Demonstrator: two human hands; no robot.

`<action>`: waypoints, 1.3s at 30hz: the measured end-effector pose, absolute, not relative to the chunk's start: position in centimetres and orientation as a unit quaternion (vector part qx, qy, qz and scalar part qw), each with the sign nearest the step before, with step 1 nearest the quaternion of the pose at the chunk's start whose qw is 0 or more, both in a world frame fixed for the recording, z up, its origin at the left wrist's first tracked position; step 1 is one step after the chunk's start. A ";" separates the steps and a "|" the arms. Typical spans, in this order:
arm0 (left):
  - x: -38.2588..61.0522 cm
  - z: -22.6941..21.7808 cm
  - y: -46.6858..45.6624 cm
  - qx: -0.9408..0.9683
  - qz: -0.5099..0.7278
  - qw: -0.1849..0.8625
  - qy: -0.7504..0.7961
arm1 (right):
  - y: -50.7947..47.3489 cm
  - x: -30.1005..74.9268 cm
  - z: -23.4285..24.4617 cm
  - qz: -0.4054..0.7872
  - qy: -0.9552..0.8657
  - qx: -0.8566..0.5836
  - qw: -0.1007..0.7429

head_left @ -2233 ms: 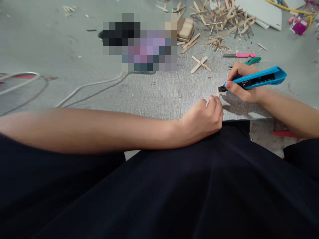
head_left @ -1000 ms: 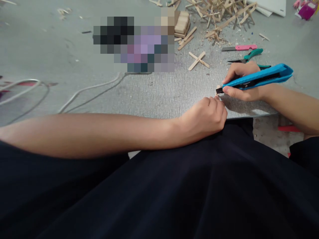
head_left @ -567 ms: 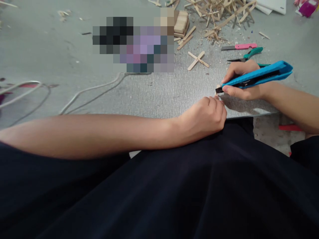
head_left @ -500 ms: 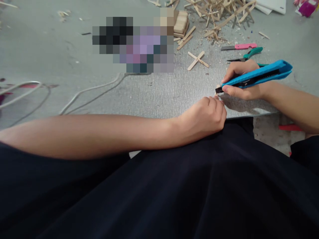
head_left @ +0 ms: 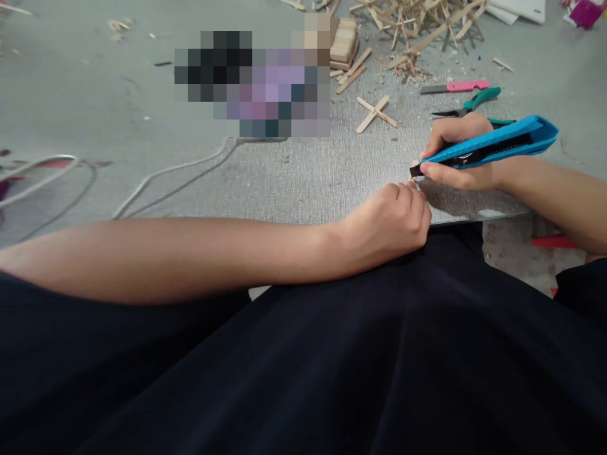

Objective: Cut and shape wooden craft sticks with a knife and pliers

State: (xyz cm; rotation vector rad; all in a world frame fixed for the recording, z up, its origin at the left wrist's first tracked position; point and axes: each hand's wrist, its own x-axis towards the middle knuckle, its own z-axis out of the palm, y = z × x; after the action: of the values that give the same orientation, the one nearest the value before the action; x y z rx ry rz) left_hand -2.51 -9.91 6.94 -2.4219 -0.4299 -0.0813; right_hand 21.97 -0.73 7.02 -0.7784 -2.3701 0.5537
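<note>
My right hand (head_left: 462, 158) is closed around a blue utility knife (head_left: 502, 146), its black tip angled down to the left. That tip meets a pale wooden craft stick (head_left: 411, 179), of which only small bits show. At the table's front edge, my left hand (head_left: 396, 212) is closed with its fingertips on the stick, just below the knife tip; the fingers cover most of the wood. Two craft sticks crossed in an X (head_left: 376, 114) lie on the table beyond my hands.
Behind my right hand lie green-handled pliers (head_left: 481, 100) and a pink-handled blade (head_left: 467, 86). A heap of joined sticks (head_left: 417, 25) and a stack of sticks (head_left: 344, 43) stand farther back. A white cable (head_left: 175, 165) runs across the left side, near a blurred-out patch.
The knife has tilted very slightly in my right hand, showing more of its slider side. My left hand and the crossed sticks stay where they were.
</note>
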 end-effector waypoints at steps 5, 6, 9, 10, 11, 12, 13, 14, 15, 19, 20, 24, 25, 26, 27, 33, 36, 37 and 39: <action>-2.3 6.9 -9.8 -0.937 -0.029 0.299 -0.176 | -0.5 21.7 7.6 0.214 -0.897 -0.298 0.247; -2.2 6.9 -9.8 -0.940 -0.027 0.289 -0.179 | -0.4 21.7 7.6 0.211 -0.895 -0.303 0.249; -2.2 6.8 -9.7 -0.941 -0.022 0.286 -0.178 | -0.1 21.5 7.5 0.208 -0.896 -0.300 0.252; -2.3 6.8 -9.6 -0.940 -0.023 0.293 -0.175 | -0.1 21.4 7.5 0.206 -0.898 -0.293 0.254; -2.3 6.7 -9.6 -0.937 -0.025 0.302 -0.170 | -0.1 21.4 7.4 0.205 -0.900 -0.285 0.257; -2.4 6.7 -9.5 -0.935 -0.030 0.312 -0.165 | -0.2 21.4 7.3 0.202 -0.901 -0.280 0.263; -2.4 6.7 -9.5 -0.933 -0.036 0.321 -0.160 | -0.3 21.4 7.1 0.199 -0.901 -0.280 0.266; -2.5 6.7 -9.5 -0.931 -0.042 0.328 -0.156 | -0.4 21.5 6.9 0.196 -0.899 -0.286 0.267; -2.5 6.7 -9.5 -0.929 -0.047 0.332 -0.154 | -0.5 21.7 6.7 0.194 -0.898 -0.292 0.266; -2.6 6.9 -9.4 -0.933 -0.054 0.321 -0.157 | -0.9 22.3 5.5 0.180 -0.881 -0.313 0.306; -2.6 6.9 -9.3 -0.934 -0.053 0.316 -0.158 | -1.0 22.3 5.3 0.177 -0.870 -0.318 0.333; -2.6 6.8 -9.2 -0.932 -0.061 0.322 -0.155 | -1.4 22.1 5.4 0.216 -0.844 -0.316 0.375; -2.6 6.7 -9.2 -0.929 -0.066 0.331 -0.152 | -1.4 22.0 5.6 0.234 -0.848 -0.308 0.363; -2.7 6.5 -9.2 -0.925 -0.071 0.341 -0.148 | -1.4 21.9 5.7 0.247 -0.853 -0.302 0.347; -2.7 6.4 -9.2 -0.921 -0.075 0.353 -0.145 | -1.4 21.8 5.9 0.256 -0.857 -0.301 0.331; -2.9 6.1 -9.5 -0.899 -0.105 0.402 -0.134 | -1.2 21.6 6.0 0.277 -0.857 -0.310 0.305; -2.8 6.0 -9.6 -0.895 -0.111 0.411 -0.134 | -1.2 21.7 5.9 0.288 -0.854 -0.312 0.300; -2.8 6.0 -9.7 -0.893 -0.114 0.414 -0.135 | -1.2 21.7 5.9 0.287 -0.854 -0.313 0.299; -2.8 6.1 -9.7 -0.892 -0.116 0.415 -0.136 | -1.1 21.8 5.8 0.280 -0.856 -0.317 0.296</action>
State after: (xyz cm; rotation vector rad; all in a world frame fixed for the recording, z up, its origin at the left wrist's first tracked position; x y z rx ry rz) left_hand -2.75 -9.70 6.06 -2.2421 -0.3414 -0.2926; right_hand 21.84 -1.14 5.83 -0.8434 -2.2768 0.7453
